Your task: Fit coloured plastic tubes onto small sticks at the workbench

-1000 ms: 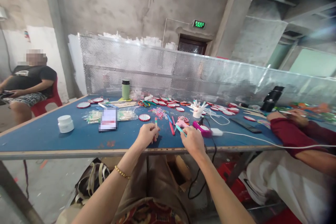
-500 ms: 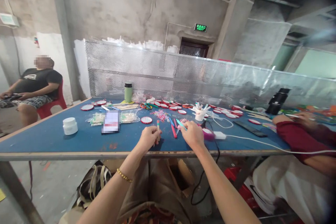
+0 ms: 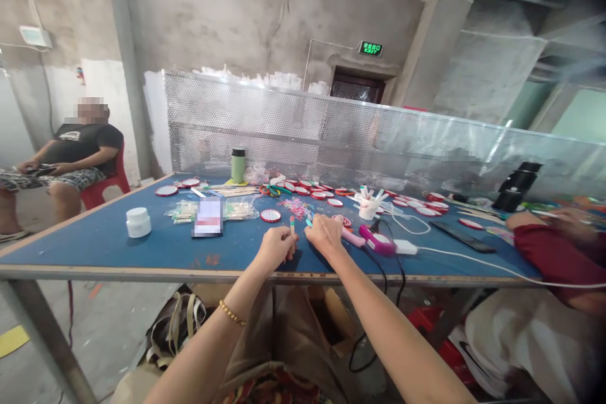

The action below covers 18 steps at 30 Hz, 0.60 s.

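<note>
My left hand (image 3: pixel 277 245) is closed around a coloured craft stick (image 3: pixel 292 223) that points up from my fist, near the front edge of the blue table (image 3: pixel 118 249). My right hand (image 3: pixel 324 231) is closed just to its right, with the teal end of another stick (image 3: pixel 308 223) showing at its fingers. A pink glue gun (image 3: pixel 353 237) and a magenta device (image 3: pixel 379 243) lie right of that hand. Round red-rimmed discs (image 3: pixel 270 215) and loose coloured bands (image 3: pixel 296 206) lie beyond.
A white jar (image 3: pixel 139 222), a green bottle (image 3: pixel 238 165), a cup of sticks (image 3: pixel 368 206) and a white cable (image 3: pixel 473 262) sit on the table. A perforated metal screen (image 3: pixel 331 132) backs it. One person sits at the left (image 3: pixel 71 151); another's red sleeve (image 3: pixel 553 259) rests at right.
My right hand has moved left to beside my left hand, carrying the teal stick away from the glue gun. The camera view has shifted slightly.
</note>
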Motion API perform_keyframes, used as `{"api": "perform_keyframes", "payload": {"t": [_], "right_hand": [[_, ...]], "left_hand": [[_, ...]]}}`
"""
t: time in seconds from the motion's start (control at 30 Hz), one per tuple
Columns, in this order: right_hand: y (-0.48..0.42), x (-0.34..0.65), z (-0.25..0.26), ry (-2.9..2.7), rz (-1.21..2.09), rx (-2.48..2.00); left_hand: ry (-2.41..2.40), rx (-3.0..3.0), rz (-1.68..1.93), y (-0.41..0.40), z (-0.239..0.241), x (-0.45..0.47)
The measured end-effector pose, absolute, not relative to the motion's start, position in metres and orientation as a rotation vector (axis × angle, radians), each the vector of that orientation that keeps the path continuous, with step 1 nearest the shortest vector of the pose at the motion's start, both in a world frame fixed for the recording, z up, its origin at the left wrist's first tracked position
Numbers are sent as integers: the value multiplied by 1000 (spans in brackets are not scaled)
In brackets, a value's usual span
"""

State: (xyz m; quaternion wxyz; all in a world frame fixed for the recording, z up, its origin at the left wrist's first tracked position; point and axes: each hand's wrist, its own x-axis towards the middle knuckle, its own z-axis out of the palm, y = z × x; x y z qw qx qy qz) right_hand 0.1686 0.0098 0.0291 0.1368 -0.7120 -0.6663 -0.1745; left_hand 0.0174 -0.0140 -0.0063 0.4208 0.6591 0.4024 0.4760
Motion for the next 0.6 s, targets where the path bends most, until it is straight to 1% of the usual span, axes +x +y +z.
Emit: {"api": "perform_keyframes", "payload": {"t": [0.23,0.33,0.43,0.6], "right_hand": [[-1,192,34,-1767,-568,-2067],[-7,201,37,-1874,-515,-2053],[-8,199,35,-1992,-531,-2014],[-1,193,24,-2043,-496,-2046]], "left_hand": [[1022,1650,1186,-13,-7,17],[998,1632,1198,-14,-7,17],[979,1617,1210,-14,-7,18],[986,1630,1202,-12,-8,17]]}}
